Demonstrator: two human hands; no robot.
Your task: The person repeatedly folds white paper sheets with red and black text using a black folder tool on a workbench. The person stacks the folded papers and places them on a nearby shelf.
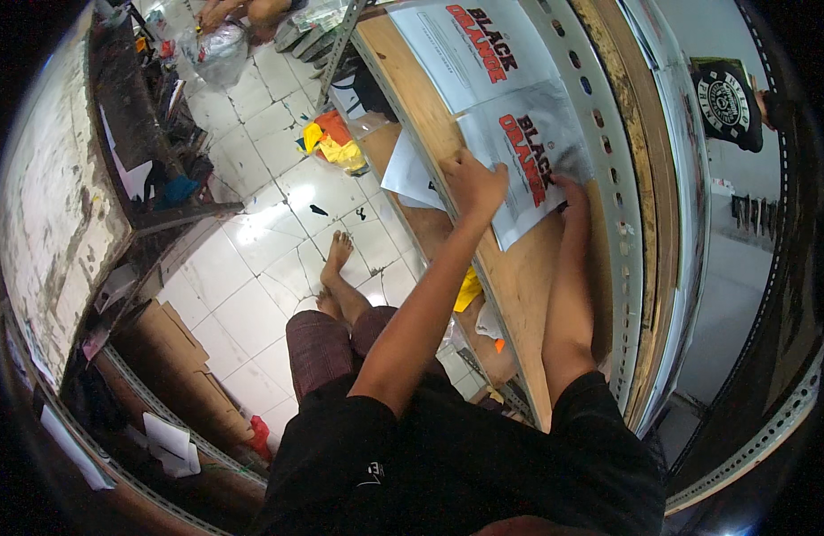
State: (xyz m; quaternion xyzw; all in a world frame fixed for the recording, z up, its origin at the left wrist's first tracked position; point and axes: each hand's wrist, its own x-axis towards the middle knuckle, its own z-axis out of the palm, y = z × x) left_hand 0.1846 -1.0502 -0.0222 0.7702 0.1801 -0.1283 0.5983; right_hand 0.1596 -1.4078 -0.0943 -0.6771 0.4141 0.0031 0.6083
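1. Bag (pixel 530 147), silver-grey, printed in black and orange: laid flat on a wooden shelf (pixel 519 286), between the two hands.
2. Left hand (pixel 474 186): placed at the bag's left edge, fingers curled in toward the palm; whether the edge is pinched cannot be told.
3. Right hand (pixel 573 195): placed at the bag's right edge, fingers bent and partly hidden; how firmly anything is gripped cannot be told.
4. Second bag (pixel 474 58), of the same print: laid flat just beyond the first.
5. Metal rail (pixel 601 134), holed: set along the shelf's right side.
6. White paper (pixel 410 174): kept on a lower level.
7. Yellow and orange scraps (pixel 336 143): heaped near the shelf, above the tiled floor (pixel 242 304).
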